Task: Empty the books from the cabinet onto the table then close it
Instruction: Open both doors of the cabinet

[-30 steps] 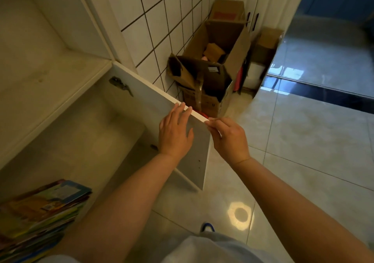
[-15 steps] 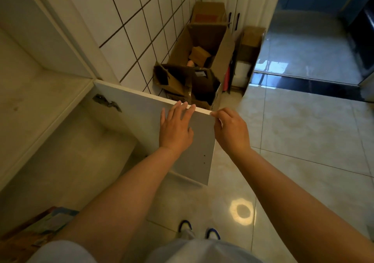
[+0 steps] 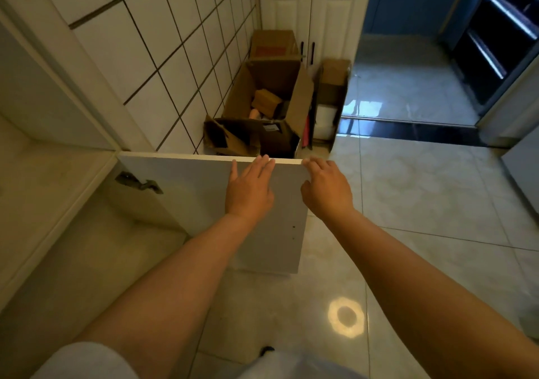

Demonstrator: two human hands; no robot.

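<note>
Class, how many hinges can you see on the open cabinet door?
1: the hinge sits on the cabinet door's inner face, near its upper left corner. A lower one may be hidden behind the left arm.

This is looking like a room in a home, likely a kitchen or utility corner. A wall of white square tiles with dark grout (image 3: 163,58) is running beside a low white built-in cabinet with an open door (image 3: 186,192). Open brown cardboard boxes (image 3: 268,101) are sitting on the glossy pale marble-look floor tiles (image 3: 423,203), which are reflecting a ceiling light. White panelled cupboard doors with dark handles (image 3: 315,20) are standing at the far end, beside a blue-walled room.
</note>
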